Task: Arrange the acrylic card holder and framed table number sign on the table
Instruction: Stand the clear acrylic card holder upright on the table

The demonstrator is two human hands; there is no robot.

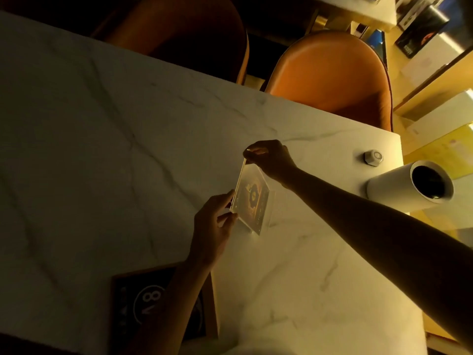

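A clear acrylic card holder (252, 198) with a dark printed card inside stands tilted on the white marble table (102, 149), right of centre. My right hand (268, 158) pinches its top far corner. My left hand (215, 226) grips its near lower edge with thumb and fingers. The framed table number sign (143, 303), black with a wooden frame and a circled number, lies flat near the table's front edge; my left forearm crosses over its right part.
A white cylindrical lamp or holder (409, 187) and a small hexagonal white device (373, 157) sit near the table's right end. Two orange chairs (332, 73) stand along the far side. Shelves with books and boxes (422, 29) are at the upper right.
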